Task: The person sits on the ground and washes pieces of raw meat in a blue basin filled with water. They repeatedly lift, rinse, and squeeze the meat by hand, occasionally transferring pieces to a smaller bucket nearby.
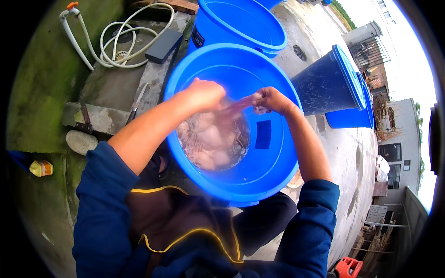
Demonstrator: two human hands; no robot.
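Between my hands stretches a slick pinkish strip of what looks like offal (237, 106), slanting over a large round blue tub (278, 157). My right hand (272, 100) pinches its upper right end, near the tub's right wall. On the left, my left hand (204, 94) is closed in a fist where the strip's other end runs under it; the underside of its fingers is hidden. Below lie several pale, soft, rounded pieces (211, 139) in cloudy water at the tub's left side. A dark rectangular patch (263, 134) marks the inner wall.
Another blue tub (245, 23) stands just behind, and a tilted blue bin (327, 85) is to the right. Left are a knife (137, 103), a cleaver (85, 119), a rounded stone (81, 142), a dark grey block (164, 45), a pale hose (104, 55) and a yellow bottle (41, 168).
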